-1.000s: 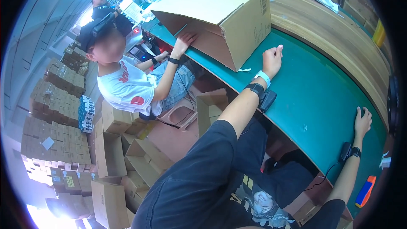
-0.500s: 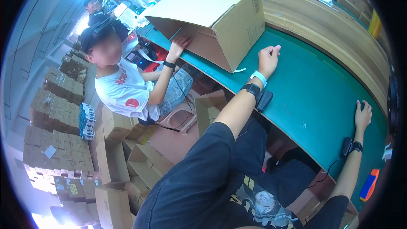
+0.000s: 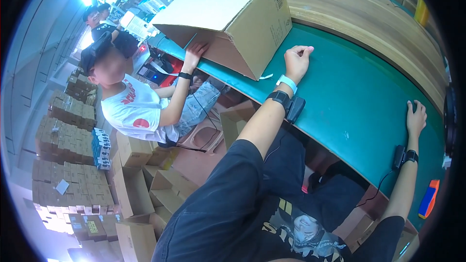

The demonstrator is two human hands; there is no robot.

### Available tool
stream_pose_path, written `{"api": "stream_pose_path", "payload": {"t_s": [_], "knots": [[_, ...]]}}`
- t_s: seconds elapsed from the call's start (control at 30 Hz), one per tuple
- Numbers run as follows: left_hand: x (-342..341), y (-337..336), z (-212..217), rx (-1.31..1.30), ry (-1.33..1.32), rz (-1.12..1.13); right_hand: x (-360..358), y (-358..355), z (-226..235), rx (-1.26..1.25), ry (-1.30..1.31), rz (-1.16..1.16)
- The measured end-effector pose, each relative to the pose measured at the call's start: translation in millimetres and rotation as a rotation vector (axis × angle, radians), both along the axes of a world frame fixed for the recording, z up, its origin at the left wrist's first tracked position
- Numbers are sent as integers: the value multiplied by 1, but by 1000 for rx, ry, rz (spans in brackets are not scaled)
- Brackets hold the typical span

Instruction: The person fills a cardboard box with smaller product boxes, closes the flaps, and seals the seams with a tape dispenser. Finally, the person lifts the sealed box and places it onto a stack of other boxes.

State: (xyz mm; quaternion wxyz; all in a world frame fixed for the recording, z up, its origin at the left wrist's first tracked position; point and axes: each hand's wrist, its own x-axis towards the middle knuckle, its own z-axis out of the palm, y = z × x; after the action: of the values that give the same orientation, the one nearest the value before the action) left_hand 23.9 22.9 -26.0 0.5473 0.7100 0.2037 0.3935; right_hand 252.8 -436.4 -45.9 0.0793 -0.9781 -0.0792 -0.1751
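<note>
A large cardboard box (image 3: 213, 2) lies on its side on the green table mat (image 3: 349, 87), its open end facing left toward a seated co-worker. Just right of the box, my left hand (image 3: 297, 62) rests over the mat with its fingers curled in a loose fist and nothing visible in it. Far to the right, my right hand (image 3: 416, 116) lies on the mat with fingers bent but apart, seemingly holding nothing. Both wrists wear dark straps with small black devices. The nearest thing to my right arm is an orange and blue tool (image 3: 428, 199), possibly a cutter.
The co-worker's hand (image 3: 195, 52) touches the box's open end. A wooden ledge (image 3: 340, 14) borders the table's far side. Open cartons (image 3: 133, 194) stand on the floor at left, with stacked boxes (image 3: 73, 184) beyond. A cable runs from my right wrist device.
The view has shifted slightly, so the box and co-worker appear a little further left. My hands keep nearly the same poses. Another person shows at the back.
</note>
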Motion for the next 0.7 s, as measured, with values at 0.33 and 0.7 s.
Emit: {"api": "stream_pose_path", "payload": {"t_s": [0.33, 0.7], "knots": [[0, 7, -6, 173, -72, 112, -9, 11, 15, 38, -24, 24], [-180, 12, 78, -122, -592, 271, -29, 11, 22, 57, 15, 39]]}}
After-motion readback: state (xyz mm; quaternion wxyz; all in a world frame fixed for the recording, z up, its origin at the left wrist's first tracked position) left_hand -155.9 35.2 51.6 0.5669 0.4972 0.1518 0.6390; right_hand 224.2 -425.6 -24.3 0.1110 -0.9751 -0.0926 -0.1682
